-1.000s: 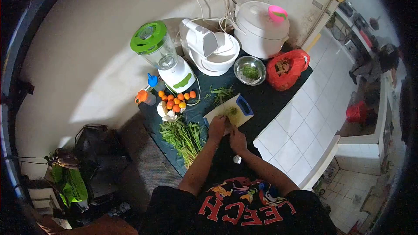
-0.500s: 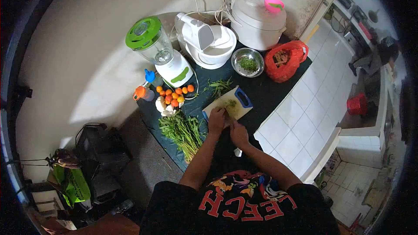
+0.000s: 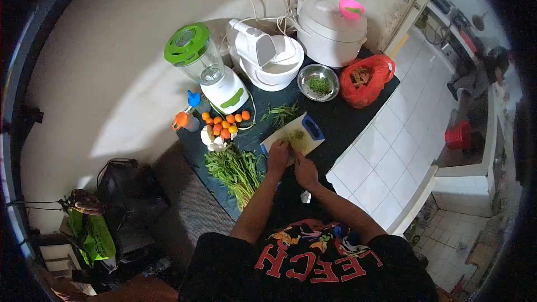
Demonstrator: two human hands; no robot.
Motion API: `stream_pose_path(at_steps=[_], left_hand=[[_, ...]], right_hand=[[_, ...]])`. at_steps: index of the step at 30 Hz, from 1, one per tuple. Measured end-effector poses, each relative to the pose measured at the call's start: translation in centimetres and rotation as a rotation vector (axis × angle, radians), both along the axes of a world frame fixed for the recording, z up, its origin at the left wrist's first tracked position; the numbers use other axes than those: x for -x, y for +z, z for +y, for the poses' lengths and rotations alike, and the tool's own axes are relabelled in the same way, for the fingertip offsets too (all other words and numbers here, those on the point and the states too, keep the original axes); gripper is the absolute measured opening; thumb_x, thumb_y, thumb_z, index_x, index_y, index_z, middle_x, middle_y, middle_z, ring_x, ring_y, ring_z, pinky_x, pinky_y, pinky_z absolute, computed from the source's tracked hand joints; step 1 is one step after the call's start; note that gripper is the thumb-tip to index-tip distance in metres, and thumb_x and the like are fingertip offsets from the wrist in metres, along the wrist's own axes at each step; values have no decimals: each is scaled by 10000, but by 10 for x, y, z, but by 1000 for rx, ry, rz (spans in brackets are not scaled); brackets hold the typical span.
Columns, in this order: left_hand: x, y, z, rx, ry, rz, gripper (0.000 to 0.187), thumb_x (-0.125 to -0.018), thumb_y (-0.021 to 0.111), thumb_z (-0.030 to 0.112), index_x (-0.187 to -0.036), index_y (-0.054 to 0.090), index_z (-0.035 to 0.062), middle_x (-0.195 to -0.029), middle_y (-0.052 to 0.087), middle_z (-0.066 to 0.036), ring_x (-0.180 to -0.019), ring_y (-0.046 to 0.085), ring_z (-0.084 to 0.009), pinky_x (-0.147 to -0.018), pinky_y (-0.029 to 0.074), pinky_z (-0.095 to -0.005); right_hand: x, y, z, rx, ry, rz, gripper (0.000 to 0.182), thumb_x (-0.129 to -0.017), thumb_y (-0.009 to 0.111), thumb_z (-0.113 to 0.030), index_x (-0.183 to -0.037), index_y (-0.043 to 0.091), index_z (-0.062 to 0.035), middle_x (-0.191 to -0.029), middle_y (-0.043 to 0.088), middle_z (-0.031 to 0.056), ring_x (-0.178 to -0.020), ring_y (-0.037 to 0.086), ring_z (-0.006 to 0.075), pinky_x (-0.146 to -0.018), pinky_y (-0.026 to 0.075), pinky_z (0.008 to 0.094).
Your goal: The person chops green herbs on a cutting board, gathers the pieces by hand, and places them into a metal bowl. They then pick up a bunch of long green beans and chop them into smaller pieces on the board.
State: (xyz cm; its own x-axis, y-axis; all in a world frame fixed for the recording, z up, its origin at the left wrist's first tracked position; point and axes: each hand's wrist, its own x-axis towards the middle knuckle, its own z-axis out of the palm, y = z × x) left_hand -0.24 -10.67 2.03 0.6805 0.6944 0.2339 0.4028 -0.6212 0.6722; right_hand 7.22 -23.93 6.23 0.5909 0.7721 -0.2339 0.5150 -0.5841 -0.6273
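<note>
A white cutting board (image 3: 313, 141) with blue edges lies on the dark-covered table, with a small heap of chopped greens (image 3: 296, 134) on it. My left hand (image 3: 278, 156) is closed, its fingers curled down on the board's near left part; what is under them is hidden. Beside it my right hand (image 3: 306, 171) is wrapped round the handle of a knife, whose blade is mostly hidden between the hands. Just beyond the board are loose leafy sprigs (image 3: 283, 113). A large bunch of leafy greens (image 3: 232, 170) rests left of my left forearm.
Small orange tomatoes (image 3: 225, 124) and white garlic bulbs (image 3: 215, 141) lie left of the board. Behind stand a blender (image 3: 226, 92), a stand mixer (image 3: 274, 75), a steel bowl of chopped greens (image 3: 319, 84), a white rice cooker (image 3: 330, 33) and a red plastic bag (image 3: 363, 92).
The view has shifted very slightly. Both hands stay over the board in nearly the same place, the right one a touch nearer the left.
</note>
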Motion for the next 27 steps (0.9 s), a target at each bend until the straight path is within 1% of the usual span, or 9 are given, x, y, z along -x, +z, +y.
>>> stream_pose_path(at_steps=[3, 5, 7, 17, 19, 21, 22, 24, 27], left_hand=[[2, -2, 2, -68, -45, 37, 176, -884, 622, 72, -1020, 713, 8, -1040, 665, -184, -1016, 640, -401, -865, 532, -488], [3, 2, 4, -89, -78, 58, 189, -884, 618, 71, -1033, 719, 12, -1046, 670, -186, -1019, 642, -399, -865, 533, -487], [4, 7, 1, 50, -34, 95, 185, -894, 614, 77, -1030, 721, 16, -1051, 669, -192, -1002, 650, -397, -860, 535, -485], [1, 1, 0, 6, 36, 23, 160, -926, 600, 79, -1009, 721, 15, -1016, 661, -196, -953, 654, -415, -821, 530, -505], [-1, 6, 3, 63, 36, 13, 141, -923, 612, 81, -995, 707, 6, -1004, 658, -200, -944, 651, -420, -814, 529, -513], [0, 13, 1, 69, 29, 10, 129, -920, 620, 82, -982, 698, 0, -998, 657, -204, -941, 649, -423, -813, 529, -511], [-1, 14, 1, 75, 18, 5, 120, -916, 629, 83, -969, 689, -5, -991, 655, -209, -938, 647, -426, -813, 529, -510], [-2, 13, 2, 52, 19, -6, 111, -914, 635, 83, -960, 686, -4, -985, 655, -211, -941, 645, -429, -811, 527, -511], [0, 10, 0, 58, 15, 4, 125, -896, 656, 97, -973, 696, 7, -996, 655, -201, -947, 653, -423, -816, 530, -504]], right_hand=[[-5, -7, 10, -95, 4, -31, 415, -1071, 490, -264, -1447, 560, -103, -945, 714, 300, -867, 701, 496, -791, 563, 579], [-5, 0, 8, -69, -4, -25, 417, -1071, 490, -270, -1445, 561, -101, -934, 713, 301, -868, 700, 499, -792, 561, 582], [-2, 0, 4, -39, -10, -22, 418, -1070, 491, -276, -1442, 563, -99, -923, 711, 302, -868, 698, 501, -793, 560, 584], [-4, -9, 11, -82, -4, -7, 398, -1062, 492, -229, -1422, 577, -83, -997, 717, 291, -907, 695, 494, -821, 555, 579], [-5, -11, 15, -95, -2, -18, 402, -1058, 496, -217, -1430, 572, -84, -1007, 718, 287, -912, 694, 492, -822, 556, 576], [-3, -12, 10, -258, -25, -13, 418, -1054, 501, -213, -1448, 563, -90, -1043, 713, 295, -922, 693, 492, -830, 556, 572], [0, -4, 7, -258, -25, -14, 418, -1054, 501, -213, -1448, 563, -90, -1043, 713, 295, -922, 693, 492, -830, 556, 572], [3, 4, -4, -24, -4, 55, 430, -1057, 496, -218, -1463, 550, -86, -1091, 707, 301, -948, 690, 490, -849, 550, 575], [5, 1, -2, -41, -10, 43, 444, -1062, 486, -233, -1477, 534, -81, -1102, 701, 306, -965, 684, 498, -857, 548, 574]])
